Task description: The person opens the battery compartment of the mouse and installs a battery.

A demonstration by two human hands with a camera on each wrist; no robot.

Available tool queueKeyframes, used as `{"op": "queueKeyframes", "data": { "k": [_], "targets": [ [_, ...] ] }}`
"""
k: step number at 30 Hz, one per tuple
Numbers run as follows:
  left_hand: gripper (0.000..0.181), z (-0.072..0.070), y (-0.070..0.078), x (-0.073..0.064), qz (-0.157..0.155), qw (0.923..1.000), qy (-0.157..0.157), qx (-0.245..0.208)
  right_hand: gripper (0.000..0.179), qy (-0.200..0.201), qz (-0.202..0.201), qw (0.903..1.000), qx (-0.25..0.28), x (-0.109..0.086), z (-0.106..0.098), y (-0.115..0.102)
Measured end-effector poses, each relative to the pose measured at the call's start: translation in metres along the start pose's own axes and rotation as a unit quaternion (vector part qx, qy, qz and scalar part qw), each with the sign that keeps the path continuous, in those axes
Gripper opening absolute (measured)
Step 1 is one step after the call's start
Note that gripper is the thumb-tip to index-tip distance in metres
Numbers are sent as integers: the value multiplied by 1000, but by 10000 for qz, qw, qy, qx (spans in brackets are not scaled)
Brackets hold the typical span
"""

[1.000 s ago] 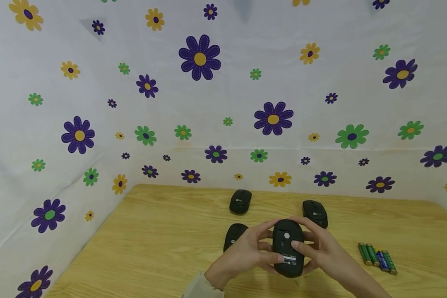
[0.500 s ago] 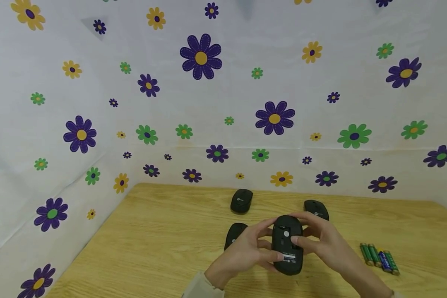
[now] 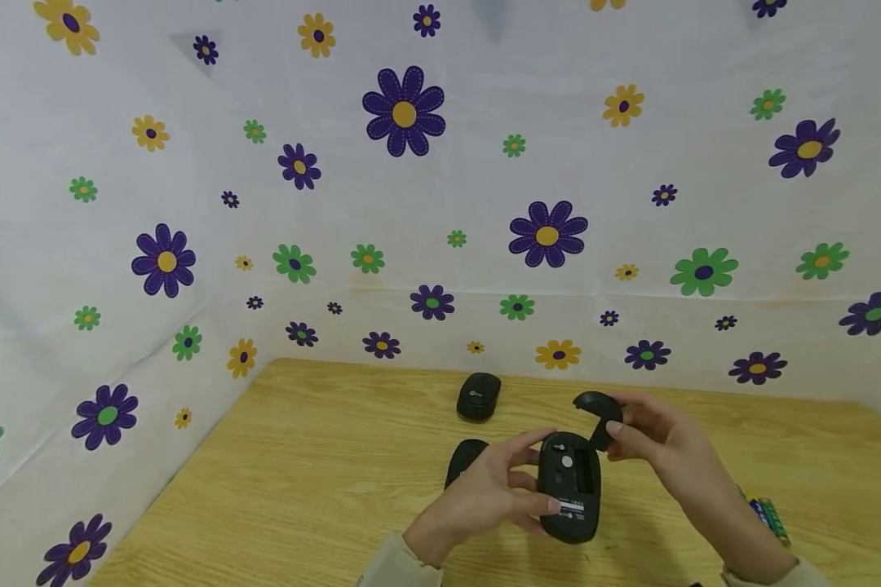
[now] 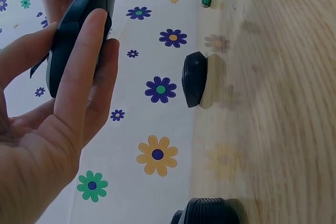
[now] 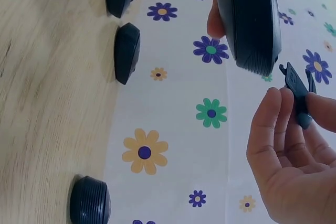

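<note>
You're apparently uncovering the mouse (image 3: 574, 492): left hand (image 3: 480, 499) grips it, right hand (image 3: 679, 448) pinches its cover (image 3: 600, 406) at one o'clock; next likely needs separating them.

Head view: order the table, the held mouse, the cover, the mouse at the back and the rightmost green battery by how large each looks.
1. Table
2. Held mouse
3. Cover and back mouse: too close to rank, as the right hand partly hides the cover
4. Rightmost green battery
</note>
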State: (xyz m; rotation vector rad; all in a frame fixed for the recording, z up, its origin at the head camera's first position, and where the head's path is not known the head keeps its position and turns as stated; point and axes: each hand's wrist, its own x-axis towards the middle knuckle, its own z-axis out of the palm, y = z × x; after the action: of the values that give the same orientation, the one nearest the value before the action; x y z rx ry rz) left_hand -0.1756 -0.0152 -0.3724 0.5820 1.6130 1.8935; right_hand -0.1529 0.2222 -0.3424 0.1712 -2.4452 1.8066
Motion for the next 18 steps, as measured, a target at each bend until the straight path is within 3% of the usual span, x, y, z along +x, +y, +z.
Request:
{"op": "queueKeyframes", "data": {
  "k": [18],
  "targets": [
    [77,-5,4,-2,21,9996,266,53,43,-477,36,9988,43,-4,-28,26]
  ]
}}
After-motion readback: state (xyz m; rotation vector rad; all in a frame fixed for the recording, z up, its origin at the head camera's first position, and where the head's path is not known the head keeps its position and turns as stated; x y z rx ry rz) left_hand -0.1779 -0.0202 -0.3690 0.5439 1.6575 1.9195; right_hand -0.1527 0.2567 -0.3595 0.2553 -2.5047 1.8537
